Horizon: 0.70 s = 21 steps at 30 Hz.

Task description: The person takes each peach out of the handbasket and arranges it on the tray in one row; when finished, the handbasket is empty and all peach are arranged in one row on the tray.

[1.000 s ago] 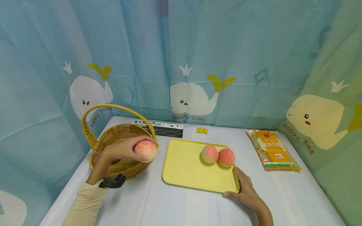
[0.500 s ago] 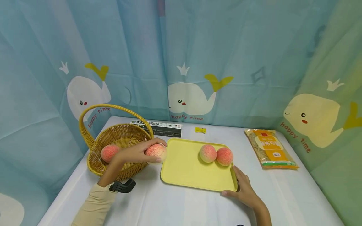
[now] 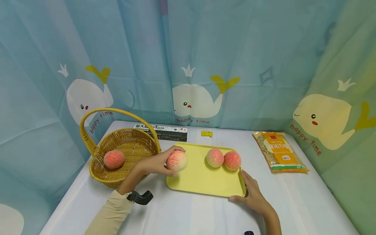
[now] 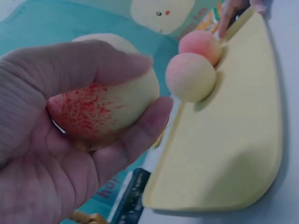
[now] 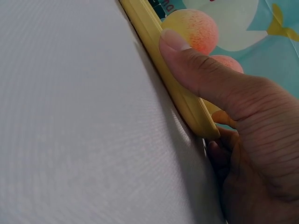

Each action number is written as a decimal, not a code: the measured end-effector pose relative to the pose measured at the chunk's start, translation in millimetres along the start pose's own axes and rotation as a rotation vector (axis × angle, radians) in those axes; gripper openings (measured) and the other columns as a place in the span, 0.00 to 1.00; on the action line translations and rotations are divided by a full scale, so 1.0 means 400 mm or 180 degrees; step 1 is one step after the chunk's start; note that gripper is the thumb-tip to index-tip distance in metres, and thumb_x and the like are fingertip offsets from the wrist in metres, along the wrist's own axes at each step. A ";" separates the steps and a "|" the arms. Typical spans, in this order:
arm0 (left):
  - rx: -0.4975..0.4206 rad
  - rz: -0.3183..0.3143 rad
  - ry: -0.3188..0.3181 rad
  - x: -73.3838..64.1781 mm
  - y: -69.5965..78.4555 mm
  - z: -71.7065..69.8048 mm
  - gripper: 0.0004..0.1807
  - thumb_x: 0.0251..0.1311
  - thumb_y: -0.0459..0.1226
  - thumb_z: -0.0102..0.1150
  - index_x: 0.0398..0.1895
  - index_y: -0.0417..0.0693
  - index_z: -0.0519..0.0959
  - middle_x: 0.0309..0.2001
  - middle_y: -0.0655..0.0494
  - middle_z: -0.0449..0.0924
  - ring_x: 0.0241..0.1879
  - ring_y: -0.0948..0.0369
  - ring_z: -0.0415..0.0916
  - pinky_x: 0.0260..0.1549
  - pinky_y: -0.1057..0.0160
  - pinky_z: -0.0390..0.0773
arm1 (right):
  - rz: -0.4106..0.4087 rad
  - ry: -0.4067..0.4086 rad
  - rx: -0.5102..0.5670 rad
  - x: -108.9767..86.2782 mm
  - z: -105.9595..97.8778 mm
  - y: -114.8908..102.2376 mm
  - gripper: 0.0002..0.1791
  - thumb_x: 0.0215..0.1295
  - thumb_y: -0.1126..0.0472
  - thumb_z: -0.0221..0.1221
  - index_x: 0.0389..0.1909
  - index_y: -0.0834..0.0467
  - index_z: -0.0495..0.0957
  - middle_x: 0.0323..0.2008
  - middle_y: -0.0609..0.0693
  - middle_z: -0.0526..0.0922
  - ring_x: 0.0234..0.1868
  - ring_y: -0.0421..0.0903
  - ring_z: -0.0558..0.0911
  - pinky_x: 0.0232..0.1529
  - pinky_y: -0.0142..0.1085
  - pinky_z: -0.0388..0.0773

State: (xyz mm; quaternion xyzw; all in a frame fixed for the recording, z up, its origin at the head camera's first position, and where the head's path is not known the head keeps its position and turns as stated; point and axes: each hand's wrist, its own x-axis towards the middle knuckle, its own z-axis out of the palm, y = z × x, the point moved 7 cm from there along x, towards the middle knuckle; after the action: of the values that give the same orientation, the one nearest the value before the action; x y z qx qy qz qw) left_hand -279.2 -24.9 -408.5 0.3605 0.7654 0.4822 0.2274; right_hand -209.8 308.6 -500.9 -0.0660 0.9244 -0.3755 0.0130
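My left hand (image 3: pixel 158 163) grips a pink-and-cream peach (image 3: pixel 177 161) over the left edge of the yellow tray (image 3: pixel 202 184). In the left wrist view, thumb and fingers wrap round this peach (image 4: pixel 88 112). Two more peaches, one paler (image 3: pixel 215 158) and one redder (image 3: pixel 232 161), sit side by side at the tray's right. My right hand (image 3: pixel 255 195) holds the tray's near right corner; the right wrist view shows the thumb (image 5: pixel 201 70) on its rim and the other fingers partly hidden beyond. Another peach (image 3: pixel 114 159) lies in the wicker basket (image 3: pixel 94 173), left of the tray.
Behind the basket, whose tall handle (image 3: pixel 123 111) arches upward, lies a dark pasta box (image 3: pixel 171 134). A small yellow packet (image 3: pixel 207 133) is behind the tray. An orange food bag (image 3: pixel 279 151) lies at the right. A whale-print curtain (image 3: pixel 194 65) encloses the table (image 3: pixel 176 215).
The left hand has carried its peach rightward from above the basket to over the tray's left side, uncovering the peach in the basket. The right hand stays at the tray's corner.
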 end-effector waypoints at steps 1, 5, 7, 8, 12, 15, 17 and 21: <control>-0.0006 -0.0017 0.0019 0.006 -0.007 0.003 0.43 0.49 0.34 0.69 0.68 0.54 0.57 0.61 0.48 0.65 0.50 0.56 0.72 0.49 0.60 0.75 | -0.0008 0.0008 -0.0002 0.001 0.000 -0.001 0.65 0.44 0.50 0.76 0.76 0.66 0.45 0.74 0.70 0.45 0.69 0.68 0.49 0.63 0.71 0.51; 0.0001 -0.0171 0.0193 0.026 -0.027 0.012 0.43 0.48 0.35 0.71 0.68 0.53 0.59 0.59 0.49 0.69 0.53 0.57 0.70 0.54 0.59 0.72 | -0.0028 0.0039 -0.0007 0.004 -0.001 -0.001 0.66 0.43 0.49 0.76 0.76 0.66 0.45 0.74 0.70 0.46 0.69 0.68 0.49 0.63 0.71 0.51; 0.0088 -0.0234 0.0307 0.035 -0.036 0.013 0.43 0.47 0.37 0.73 0.67 0.51 0.61 0.58 0.49 0.71 0.54 0.57 0.71 0.54 0.58 0.73 | -0.0040 0.0051 -0.0008 0.004 -0.001 0.000 0.66 0.43 0.48 0.76 0.76 0.66 0.46 0.74 0.70 0.46 0.69 0.68 0.50 0.62 0.72 0.51; 0.0119 -0.0266 0.0363 0.040 -0.040 0.015 0.43 0.47 0.38 0.74 0.67 0.51 0.61 0.57 0.48 0.73 0.54 0.57 0.71 0.54 0.58 0.73 | -0.0044 0.0056 -0.0014 0.004 -0.002 0.000 0.66 0.43 0.48 0.76 0.76 0.65 0.46 0.74 0.70 0.46 0.69 0.68 0.50 0.62 0.72 0.52; 0.0190 -0.0325 0.0532 0.068 -0.064 0.019 0.43 0.47 0.41 0.76 0.66 0.50 0.63 0.56 0.48 0.75 0.53 0.57 0.74 0.52 0.58 0.75 | -0.0089 0.0086 -0.0005 0.002 -0.004 0.001 0.65 0.43 0.48 0.76 0.76 0.65 0.46 0.74 0.70 0.47 0.68 0.68 0.51 0.61 0.72 0.52; 0.0112 -0.0376 0.0660 0.091 -0.084 0.023 0.44 0.48 0.44 0.75 0.67 0.53 0.62 0.56 0.49 0.74 0.53 0.57 0.74 0.51 0.57 0.76 | -0.0090 0.0082 0.0005 0.001 -0.003 0.004 0.65 0.44 0.49 0.76 0.76 0.66 0.46 0.74 0.70 0.47 0.68 0.68 0.51 0.61 0.73 0.52; 0.0055 -0.0405 0.0737 0.104 -0.095 0.026 0.44 0.49 0.44 0.75 0.68 0.54 0.60 0.57 0.49 0.73 0.54 0.58 0.74 0.51 0.59 0.75 | -0.0076 0.0061 -0.0003 0.000 -0.002 0.005 0.65 0.45 0.49 0.76 0.76 0.66 0.45 0.74 0.70 0.47 0.68 0.68 0.50 0.60 0.73 0.52; -0.0230 -0.0479 0.0748 0.119 -0.116 0.038 0.44 0.52 0.41 0.72 0.69 0.52 0.56 0.59 0.45 0.69 0.52 0.55 0.74 0.47 0.58 0.79 | -0.0023 0.0022 -0.0002 0.000 0.004 0.008 0.65 0.45 0.48 0.76 0.76 0.66 0.45 0.74 0.70 0.46 0.69 0.68 0.49 0.62 0.73 0.51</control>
State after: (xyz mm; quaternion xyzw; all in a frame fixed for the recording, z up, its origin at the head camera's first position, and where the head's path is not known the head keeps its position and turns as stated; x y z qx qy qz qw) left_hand -314.2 7.8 -457.1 0.2347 0.7938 0.5299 0.1845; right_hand -209.9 309.9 -504.2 -0.0681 0.9243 -0.3755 0.0083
